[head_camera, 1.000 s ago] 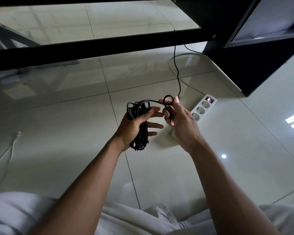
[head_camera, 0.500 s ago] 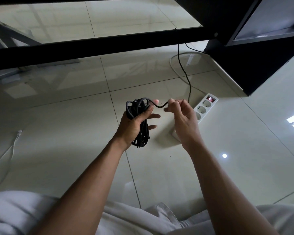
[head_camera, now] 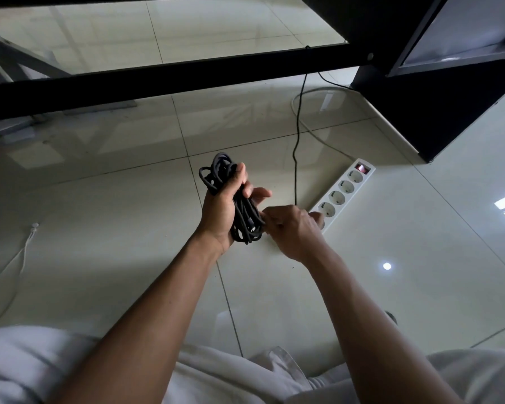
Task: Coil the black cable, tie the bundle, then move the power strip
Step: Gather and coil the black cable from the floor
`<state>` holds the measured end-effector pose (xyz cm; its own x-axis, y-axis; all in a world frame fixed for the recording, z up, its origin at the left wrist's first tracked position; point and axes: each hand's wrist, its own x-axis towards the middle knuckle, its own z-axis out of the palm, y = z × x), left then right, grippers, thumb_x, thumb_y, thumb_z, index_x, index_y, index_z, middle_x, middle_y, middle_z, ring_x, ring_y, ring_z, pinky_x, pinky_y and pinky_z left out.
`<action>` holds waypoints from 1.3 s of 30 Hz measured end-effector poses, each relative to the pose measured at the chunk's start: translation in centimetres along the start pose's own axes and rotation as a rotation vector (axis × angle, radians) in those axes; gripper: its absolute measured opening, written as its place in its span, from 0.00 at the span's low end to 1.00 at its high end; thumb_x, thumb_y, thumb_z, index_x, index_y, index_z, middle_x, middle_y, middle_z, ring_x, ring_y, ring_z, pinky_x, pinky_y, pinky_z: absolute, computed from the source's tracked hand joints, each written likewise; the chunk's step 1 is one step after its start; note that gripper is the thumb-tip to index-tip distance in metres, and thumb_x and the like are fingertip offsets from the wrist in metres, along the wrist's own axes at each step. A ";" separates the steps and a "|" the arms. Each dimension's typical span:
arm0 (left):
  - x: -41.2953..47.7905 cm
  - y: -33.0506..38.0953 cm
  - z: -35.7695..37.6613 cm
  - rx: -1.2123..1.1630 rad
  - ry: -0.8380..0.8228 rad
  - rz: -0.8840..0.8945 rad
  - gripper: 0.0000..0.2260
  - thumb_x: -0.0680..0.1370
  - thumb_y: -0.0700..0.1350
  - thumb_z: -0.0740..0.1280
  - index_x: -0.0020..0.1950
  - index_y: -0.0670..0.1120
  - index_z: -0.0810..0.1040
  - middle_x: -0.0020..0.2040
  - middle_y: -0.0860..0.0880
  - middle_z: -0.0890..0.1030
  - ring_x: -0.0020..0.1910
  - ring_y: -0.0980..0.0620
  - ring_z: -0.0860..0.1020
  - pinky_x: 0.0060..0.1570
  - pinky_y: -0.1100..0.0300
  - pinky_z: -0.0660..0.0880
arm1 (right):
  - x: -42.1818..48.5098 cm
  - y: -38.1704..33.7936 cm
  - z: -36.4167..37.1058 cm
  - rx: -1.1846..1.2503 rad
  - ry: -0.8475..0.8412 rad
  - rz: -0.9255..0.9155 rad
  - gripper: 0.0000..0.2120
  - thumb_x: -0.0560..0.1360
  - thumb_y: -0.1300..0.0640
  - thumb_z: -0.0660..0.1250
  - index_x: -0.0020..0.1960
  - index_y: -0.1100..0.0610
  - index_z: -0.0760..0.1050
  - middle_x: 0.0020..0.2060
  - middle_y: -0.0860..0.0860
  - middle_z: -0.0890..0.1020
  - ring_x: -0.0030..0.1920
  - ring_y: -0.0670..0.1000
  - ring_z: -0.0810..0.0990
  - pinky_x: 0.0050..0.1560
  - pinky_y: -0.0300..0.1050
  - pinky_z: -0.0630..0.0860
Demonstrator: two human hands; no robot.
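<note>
My left hand (head_camera: 220, 208) grips a bundle of coiled black cable (head_camera: 239, 211), held upright with loops sticking out above and below the fist. My right hand (head_camera: 292, 228) is down at the lower part of the bundle, its curled fingers pinching the cable there. The free run of black cable (head_camera: 296, 135) rises from behind my right hand toward the black frame at the top. A white power strip (head_camera: 343, 191) with several sockets and a red switch lies on the floor tiles just right of my hands.
A black table frame (head_camera: 158, 83) crosses the top and a black cabinet (head_camera: 438, 112) stands at the upper right. A white cord (head_camera: 312, 123) loops on the floor behind the strip, and a thin white cable (head_camera: 21, 258) lies at the left.
My right hand dropped from the top of the bundle to its lower part, bringing the cable end down. My left hand turned the bundle more upright.
</note>
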<state>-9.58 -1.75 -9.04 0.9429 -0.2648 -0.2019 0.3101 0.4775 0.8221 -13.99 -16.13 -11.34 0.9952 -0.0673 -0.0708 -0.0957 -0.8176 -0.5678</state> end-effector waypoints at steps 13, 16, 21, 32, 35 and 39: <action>1.5 -0.3 -1.9 0.100 0.711 0.123 0.20 0.81 0.53 0.70 0.34 0.46 0.69 0.20 0.53 0.69 0.19 0.52 0.68 0.28 0.59 0.69 | -1.4 -2.7 1.0 -0.242 -0.342 -0.182 0.17 0.86 0.47 0.51 0.71 0.37 0.69 0.52 0.43 0.83 0.64 0.47 0.72 0.68 0.63 0.51; 1.9 -0.4 -3.4 0.146 0.875 0.155 0.19 0.79 0.56 0.71 0.36 0.45 0.71 0.22 0.51 0.72 0.19 0.51 0.71 0.25 0.57 0.72 | -1.6 -3.5 1.1 -0.278 -0.306 -0.260 0.17 0.86 0.48 0.53 0.72 0.41 0.71 0.56 0.44 0.83 0.63 0.48 0.74 0.67 0.60 0.52; 2.5 -1.9 -4.3 0.349 0.872 0.107 0.21 0.72 0.64 0.72 0.42 0.46 0.77 0.40 0.39 0.84 0.37 0.39 0.83 0.42 0.41 0.83 | -2.1 -3.9 1.5 -0.358 -0.255 -0.339 0.15 0.84 0.56 0.57 0.64 0.44 0.78 0.53 0.45 0.85 0.61 0.49 0.75 0.62 0.56 0.54; 2.9 -1.9 -6.1 0.404 0.938 -0.014 0.20 0.76 0.58 0.72 0.50 0.41 0.81 0.46 0.38 0.85 0.43 0.38 0.85 0.48 0.43 0.83 | -1.7 -2.9 3.1 -0.311 0.082 -0.249 0.12 0.80 0.46 0.59 0.54 0.44 0.81 0.44 0.42 0.86 0.66 0.47 0.71 0.60 0.54 0.55; 3.0 -2.1 -6.1 0.334 0.952 0.014 0.17 0.76 0.57 0.73 0.47 0.42 0.80 0.46 0.37 0.85 0.43 0.37 0.85 0.46 0.44 0.82 | -1.6 -2.0 2.7 -0.326 0.000 -0.246 0.13 0.80 0.46 0.59 0.50 0.44 0.83 0.44 0.41 0.85 0.64 0.47 0.71 0.58 0.53 0.55; 3.5 -1.3 -6.7 -0.011 0.978 -0.065 0.17 0.78 0.54 0.72 0.37 0.46 0.72 0.31 0.48 0.76 0.24 0.49 0.74 0.29 0.58 0.73 | -1.5 -2.3 2.4 -0.310 -0.120 -0.314 0.12 0.83 0.47 0.60 0.57 0.41 0.83 0.50 0.42 0.86 0.64 0.48 0.69 0.57 0.53 0.57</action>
<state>-5.92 2.30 -14.37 0.6073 0.5176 -0.6027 0.3615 0.4955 0.7898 -15.28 -12.77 -11.91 0.9639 0.2632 -0.0394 0.2391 -0.9214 -0.3063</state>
